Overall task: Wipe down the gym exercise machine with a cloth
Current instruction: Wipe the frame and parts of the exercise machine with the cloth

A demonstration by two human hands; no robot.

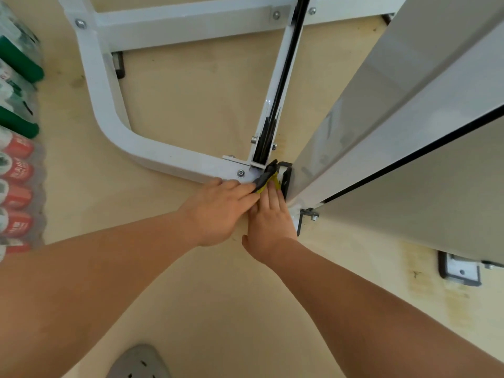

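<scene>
Yellow-grey cloth bunched at base joint of white machine frame | left hand fingertips on cloth, grip underneath hidden, cannot tell | right hand fingers straight, pressing cloth beside black bracket | beige floor

Cloth mostly buried under left hand and right hand, only dark-yellow scrap showing. Left hand's hold on it: can't tell. Bottles cut by left edge, labels blurred. Grey shoe clipped at bottom edge.
</scene>
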